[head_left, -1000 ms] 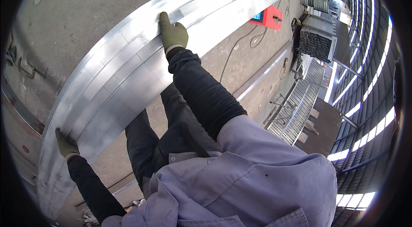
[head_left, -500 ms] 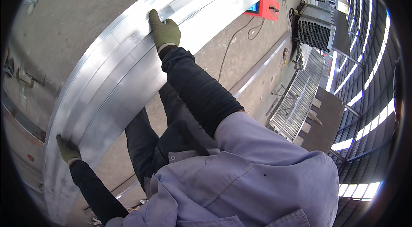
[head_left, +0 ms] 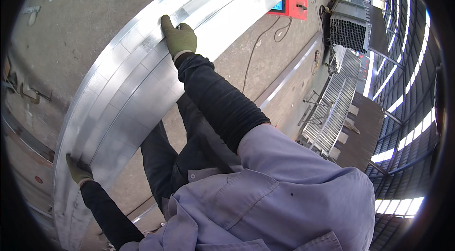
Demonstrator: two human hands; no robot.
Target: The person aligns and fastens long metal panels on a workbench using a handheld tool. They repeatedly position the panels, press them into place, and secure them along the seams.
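Observation:
A long, shiny silver metal panel (head_left: 142, 87) with lengthwise ridges and grooves sweeps from the lower left to the top right, looking curved in this lens. My right hand (head_left: 181, 38), in an olive-green glove, grips it about midway, with the thumb laid along the metal and the other fingertips partly hidden. Farther down to the left, my left hand (head_left: 79, 173) wears a matching glove. It is closed on the panel too, its fingers mostly out of sight in a shadowed groove. Both arms reach out well apart.
Beyond the panel on the right stands a red machine (head_left: 295, 6) with a screen, its cable (head_left: 252, 54) trailing over the concrete floor. Bundled metal tubes (head_left: 350, 33) and a slatted metal rack (head_left: 334, 104) lie farther right. A clamp (head_left: 35, 94) is at the far left.
The view has tilted slightly, so surroundings shift a little. Both hands keep their grip on the panel; the right sits slightly lower in view.

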